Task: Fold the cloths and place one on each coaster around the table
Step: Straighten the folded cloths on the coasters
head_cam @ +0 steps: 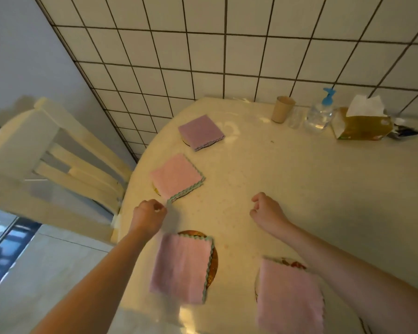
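Note:
Several folded cloths lie on round coasters along the cream table (287, 189). A purple cloth (200, 131) sits farthest back. Nearer is a pink cloth with a green wavy edge (176, 176); my left hand (149, 214) has its fingers closed right at that cloth's near corner, and I cannot tell whether they pinch it. Another pink cloth (182, 266) covers a brown coaster (214, 261) close to me. To its right a fourth pink cloth (290, 297) lies on a patterned coaster (292, 262). My right hand (267, 209) hovers over bare table, loosely closed and holding nothing.
At the back right stand a beige cup (282, 112), a clear glass (296, 118), a pump bottle with a blue top (320, 114) and a tissue box (362, 121). A cream chair (51, 150) stands left of the table. A tiled wall lies behind.

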A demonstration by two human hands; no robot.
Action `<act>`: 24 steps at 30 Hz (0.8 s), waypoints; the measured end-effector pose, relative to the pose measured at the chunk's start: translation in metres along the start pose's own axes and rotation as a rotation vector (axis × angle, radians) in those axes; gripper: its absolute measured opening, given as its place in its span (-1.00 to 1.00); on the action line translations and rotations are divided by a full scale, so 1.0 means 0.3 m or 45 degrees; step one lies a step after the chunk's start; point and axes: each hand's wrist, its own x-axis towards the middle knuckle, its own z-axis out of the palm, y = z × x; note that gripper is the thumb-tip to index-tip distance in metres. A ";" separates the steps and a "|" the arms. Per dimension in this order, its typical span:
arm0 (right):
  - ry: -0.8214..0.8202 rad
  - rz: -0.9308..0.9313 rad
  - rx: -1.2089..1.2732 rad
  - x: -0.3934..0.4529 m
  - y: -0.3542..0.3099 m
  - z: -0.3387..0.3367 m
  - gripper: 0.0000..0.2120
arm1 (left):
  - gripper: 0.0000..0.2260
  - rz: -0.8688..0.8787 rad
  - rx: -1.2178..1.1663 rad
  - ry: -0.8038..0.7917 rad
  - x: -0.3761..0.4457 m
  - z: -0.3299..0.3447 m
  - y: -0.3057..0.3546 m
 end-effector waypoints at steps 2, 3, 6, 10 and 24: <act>-0.036 -0.031 0.041 0.078 -0.075 0.004 -0.69 | -0.82 -0.005 -0.082 0.001 0.061 -0.018 0.032; -0.058 -0.041 0.061 0.106 -0.109 0.009 -0.69 | -0.83 -0.007 -0.113 -0.001 0.085 -0.023 0.044; -0.117 -0.072 0.110 0.213 -0.218 0.032 -0.69 | -0.87 -0.033 -0.197 -0.036 0.191 -0.046 0.078; -0.156 -0.056 0.175 0.359 -0.359 0.093 -0.67 | -0.88 -0.017 -0.305 -0.093 0.389 -0.090 0.114; -0.121 0.263 0.089 0.574 -0.596 0.286 -0.67 | -0.85 -0.246 -1.012 -0.561 0.936 -0.042 0.337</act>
